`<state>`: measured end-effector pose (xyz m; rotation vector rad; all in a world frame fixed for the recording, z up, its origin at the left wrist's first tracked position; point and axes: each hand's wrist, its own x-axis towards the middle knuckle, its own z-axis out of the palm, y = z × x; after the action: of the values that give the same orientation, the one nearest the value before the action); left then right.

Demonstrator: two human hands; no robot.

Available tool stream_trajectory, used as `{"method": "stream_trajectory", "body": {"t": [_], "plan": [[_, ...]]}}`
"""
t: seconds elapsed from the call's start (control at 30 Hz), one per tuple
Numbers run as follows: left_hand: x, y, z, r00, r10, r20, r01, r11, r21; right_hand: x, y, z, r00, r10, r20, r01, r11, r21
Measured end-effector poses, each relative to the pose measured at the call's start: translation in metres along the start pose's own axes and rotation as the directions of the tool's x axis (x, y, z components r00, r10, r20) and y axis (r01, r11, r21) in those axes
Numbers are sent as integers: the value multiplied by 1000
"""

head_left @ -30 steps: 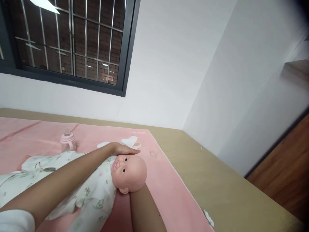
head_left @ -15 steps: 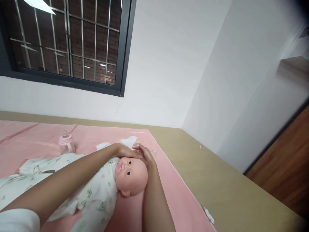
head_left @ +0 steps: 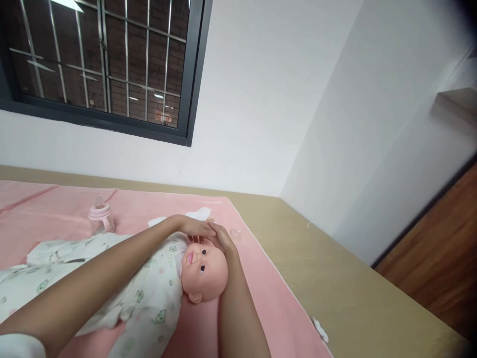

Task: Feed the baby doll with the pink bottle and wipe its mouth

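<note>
A baby doll point(head_left: 205, 272) in a white printed romper lies on its back on a pink blanket point(head_left: 261, 291), head to the right. My left hand point(head_left: 192, 227) reaches across its chest and rests flat on the far side of its face, fingers stretched out. Coming up from below, my right hand point(head_left: 222, 239) curls over the top of the doll's head. Its fingertips are pressed together by the doll's forehead, touching my left fingertips. Whether they pinch anything is hidden.
A pink baby bottle point(head_left: 100, 217) stands beyond the doll's body. White cloth pieces point(head_left: 200, 214) and a small clear cap point(head_left: 235, 232) lie past the head. The blanket covers a tan mattress point(head_left: 335, 278) in a wall corner. A white scrap point(head_left: 320, 330) lies near the edge.
My right hand came out from under the doll's head and moved up over its top to meet my left fingertips. The doll's face turned a little upward.
</note>
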<state>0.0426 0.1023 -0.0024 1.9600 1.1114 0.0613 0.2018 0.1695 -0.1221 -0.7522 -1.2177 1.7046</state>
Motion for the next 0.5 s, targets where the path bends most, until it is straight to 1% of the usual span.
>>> {"method": "stream_trajectory", "body": {"t": [0.07,0.13,0.2,0.27,0.33,0.4,0.5], "plan": [[-15,1,-7,993,-1,-120,4,1000,27,0,0,1,1000,-3,21,2,1000,29],[-33,1,-10,967,-9,-256,23,998,51,1,0,2,1000,20,-2,-20,999,46],[-54,0,-9,926,-11,-378,36,998,58,1,1,2,998,33,-44,-31,999,34],[-75,-2,-4,876,-11,-482,37,998,45,2,2,1,997,21,-79,-20,1000,16],[-94,-2,2,832,-13,-555,30,999,23,3,0,0,995,-20,-101,22,1000,15],[-110,-2,8,805,-11,-594,17,1000,6,3,-4,-1,985,-99,-142,104,994,24],[-126,-3,14,773,6,-634,-16,1000,-10,1,-21,-1,940,-217,-263,222,975,-10]]}}
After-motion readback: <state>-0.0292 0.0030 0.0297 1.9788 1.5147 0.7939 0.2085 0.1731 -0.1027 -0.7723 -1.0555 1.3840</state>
